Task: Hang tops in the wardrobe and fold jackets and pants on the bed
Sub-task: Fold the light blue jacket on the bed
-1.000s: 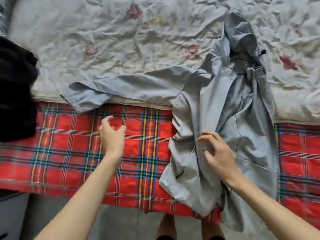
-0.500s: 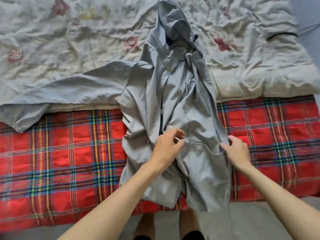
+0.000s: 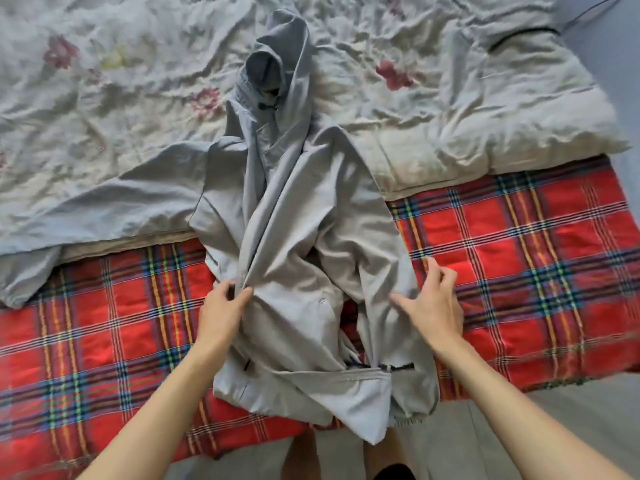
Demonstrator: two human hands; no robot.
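- At the far left, one long sleeve of the grey jacket lies stretched out flat. Its cuff end slips off the quilt and onto the red blanket.
- The quilt is white with faded pink flowers and is full of wrinkles. It covers the far part of the bed.
- The blanket is red with crossing lines of blue, yellow and green. It covers the near part of the bed, right up to the edge.
- The left hand pinches a fold of the jacket's front between thumb and fingers. The cloth runs up from that spot in a tight ridge.
- The jacket lies in the middle of the bed, all bunched up. Its top half is on the quilt and its bottom half is on the red blanket. The bottom hem hangs over the near edge of the bed.
- The hood points away from the person and sits in a lump on the quilt.
- A dark zip shows low on the jacket's right side.
- The right hand is wide, with fingers spread and a bit bent. It holds nothing. Its thumb points left over the jacket's right edge. I cannot tell if it touches the cloth.
- A thin black cord lies on the quilt at the top right.
- The grey floor shows below the bed at the bottom right.
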